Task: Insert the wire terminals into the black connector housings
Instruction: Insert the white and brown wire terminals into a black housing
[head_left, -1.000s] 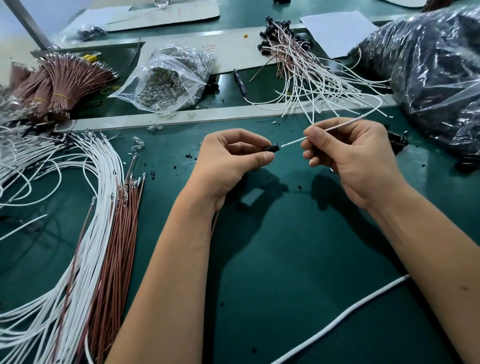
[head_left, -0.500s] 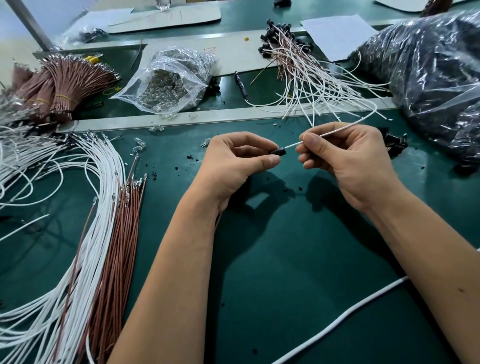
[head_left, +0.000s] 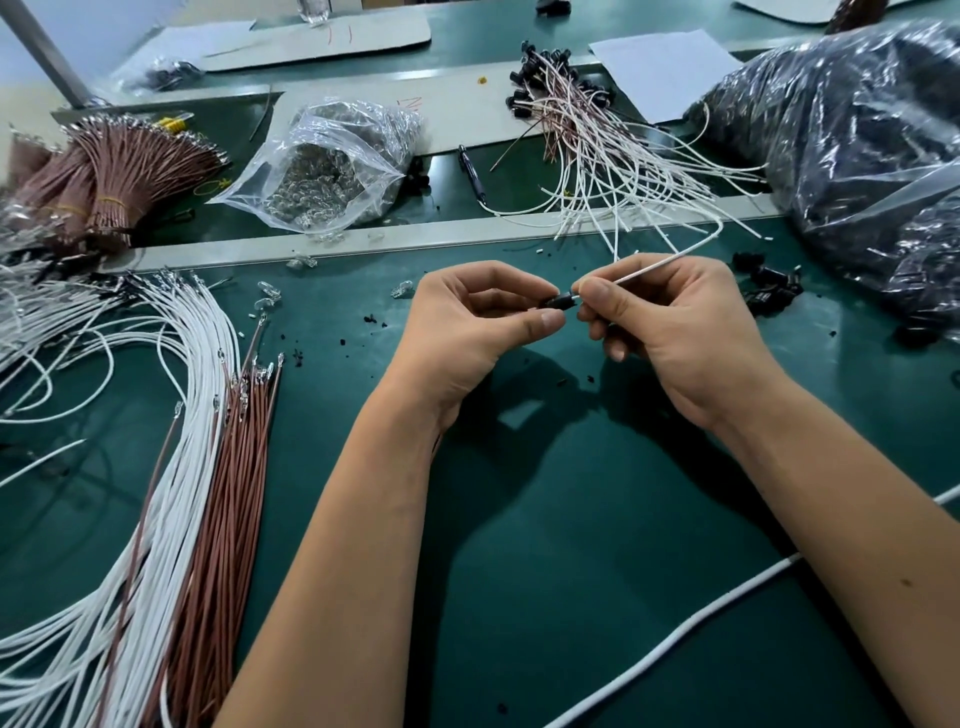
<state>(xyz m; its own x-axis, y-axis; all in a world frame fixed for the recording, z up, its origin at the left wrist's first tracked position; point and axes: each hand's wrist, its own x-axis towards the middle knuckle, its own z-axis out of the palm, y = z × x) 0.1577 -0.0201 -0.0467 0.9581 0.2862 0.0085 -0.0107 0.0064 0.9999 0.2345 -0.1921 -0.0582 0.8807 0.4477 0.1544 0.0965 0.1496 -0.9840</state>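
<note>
My left hand (head_left: 467, 322) pinches a small black connector housing (head_left: 560, 301) between thumb and fingers, above the green mat. My right hand (head_left: 670, 322) pinches a white wire (head_left: 670, 260) right at the housing's mouth; the wire's end goes into the housing and the terminal itself is hidden. The wire arcs up and back to the right behind my right hand. Loose white wires (head_left: 171, 415) and brown wires (head_left: 234, 467) with metal terminals lie in a long bundle on the left. A few spare black housings (head_left: 769, 291) sit just right of my right hand.
Finished wire-and-housing assemblies (head_left: 597, 156) are piled at the back centre. A clear bag of small parts (head_left: 322, 166) and tied brown wire bundles (head_left: 104, 176) lie at the back left. A large dark plastic bag (head_left: 857, 156) fills the right. A white cord (head_left: 727, 608) crosses the mat front right.
My right hand has slid along the white wire toward the housing, and the exposed gap of wire between my hands has closed. Both hands sit a little lower in view.
</note>
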